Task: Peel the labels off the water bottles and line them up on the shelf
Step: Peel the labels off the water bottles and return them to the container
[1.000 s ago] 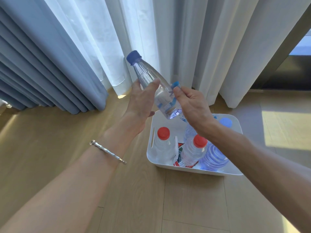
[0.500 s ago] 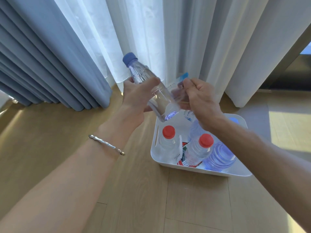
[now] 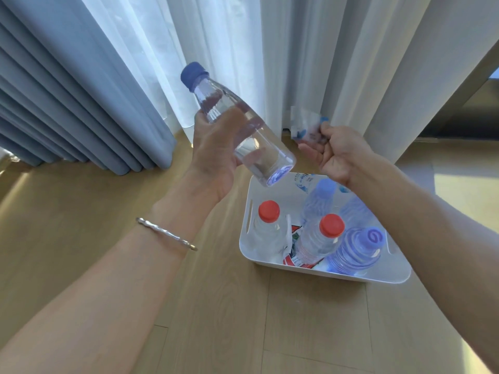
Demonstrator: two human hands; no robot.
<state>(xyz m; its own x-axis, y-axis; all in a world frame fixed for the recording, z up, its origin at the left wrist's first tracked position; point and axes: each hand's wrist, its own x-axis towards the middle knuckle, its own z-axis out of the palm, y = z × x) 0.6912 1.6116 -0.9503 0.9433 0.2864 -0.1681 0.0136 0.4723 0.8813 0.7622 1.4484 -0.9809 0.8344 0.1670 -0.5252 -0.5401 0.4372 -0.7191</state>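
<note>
My left hand (image 3: 216, 152) grips a clear water bottle (image 3: 237, 125) with a blue cap, tilted with its cap up to the left and its base toward the bin. The bottle's body is bare. My right hand (image 3: 334, 155) pinches the peeled transparent label (image 3: 306, 125) with blue print, held apart from the bottle to its right. Below, a white bin (image 3: 324, 271) on the floor holds several bottles: two with red caps (image 3: 268, 210) (image 3: 331, 225) and others with pale blue caps (image 3: 374, 237). Loose labels lie in the bin.
Blue-grey drapes (image 3: 67, 103) hang at the left and white sheer curtains (image 3: 270, 63) behind my hands. The wooden floor (image 3: 216, 319) spreads around the bin. A dark window frame (image 3: 464, 109) shows at the right. No shelf is in view.
The label has come free of the bottle. My right hand pulled it away to the right, and my left hand lifted the bottle slightly.
</note>
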